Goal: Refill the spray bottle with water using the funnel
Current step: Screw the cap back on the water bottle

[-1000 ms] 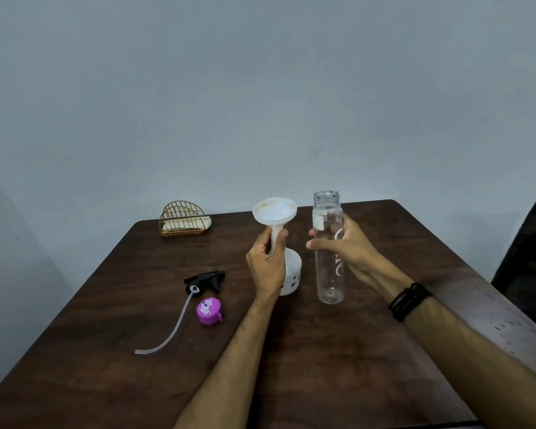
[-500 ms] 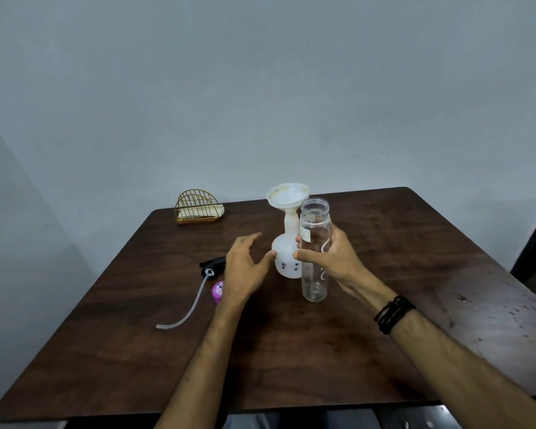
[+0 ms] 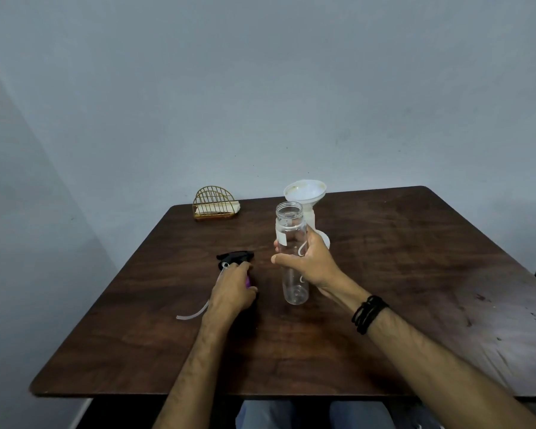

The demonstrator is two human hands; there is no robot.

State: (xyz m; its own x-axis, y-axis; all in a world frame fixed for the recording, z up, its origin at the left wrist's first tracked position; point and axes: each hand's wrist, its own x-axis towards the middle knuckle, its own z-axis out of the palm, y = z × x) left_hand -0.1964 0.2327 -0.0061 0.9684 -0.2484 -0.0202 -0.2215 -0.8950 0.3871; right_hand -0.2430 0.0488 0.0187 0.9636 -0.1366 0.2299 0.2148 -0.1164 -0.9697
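Clear plastic bottle (image 3: 292, 258), uncapped, upright, gripped round its middle by right hand (image 3: 310, 264), thumb across the front, base at or just above the dark wood worktop (image 3: 415, 274) (can't tell contact). Just behind that hand: white spray bottle (image 3: 325, 239) with white funnel (image 3: 305, 193) seated in its neck, mostly hidden. Left hand (image 3: 234, 289) lies knuckles-up over the purple cap (image 3: 248, 281), fingers curled down on it, fingertips next to the black trigger sprayer head (image 3: 234, 257); its dip tube (image 3: 195, 312) trails out left of the wrist. Gold wire napkin holder (image 3: 214, 205) far beyond left hand.
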